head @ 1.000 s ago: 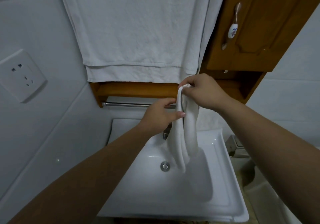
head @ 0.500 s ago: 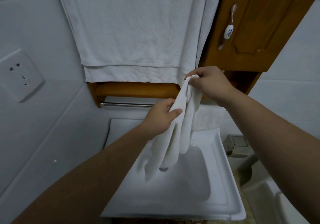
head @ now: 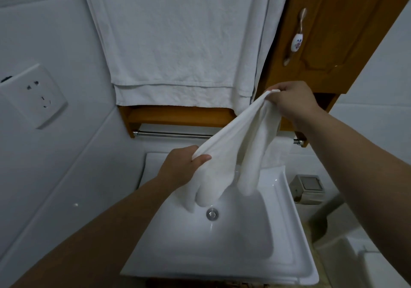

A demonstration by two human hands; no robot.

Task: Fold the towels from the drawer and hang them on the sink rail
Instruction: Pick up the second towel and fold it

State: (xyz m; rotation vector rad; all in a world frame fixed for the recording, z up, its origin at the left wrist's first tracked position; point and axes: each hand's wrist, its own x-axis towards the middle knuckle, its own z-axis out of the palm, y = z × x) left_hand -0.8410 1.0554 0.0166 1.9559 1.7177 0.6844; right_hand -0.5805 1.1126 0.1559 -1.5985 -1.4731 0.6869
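Note:
A small white towel (head: 233,149) hangs stretched between my two hands above the white sink (head: 287,225). My right hand (head: 291,100) pinches its upper corner, high and to the right. Lower and to the left, my left hand (head: 180,167) grips the other end. The loose folds dangle down toward the drain (head: 212,214). Behind the towel runs the metal sink rail (head: 171,134), under a wooden shelf (head: 178,116); its right part is hidden by the towel. A large white towel (head: 178,43) hangs on the wall above the shelf.
A wooden cabinet door (head: 333,31) with a ceramic handle (head: 297,41) is at the upper right. A white wall socket (head: 33,96) sits on the left tiled wall. A small grey box (head: 308,188) stands right of the sink, and a white fixture (head: 367,263) is at lower right.
My hands have drawn apart: the right one rose and went right with its corner, the left one slid down-left along the towel. The towel went from a hanging bunch to a spread diagonal.

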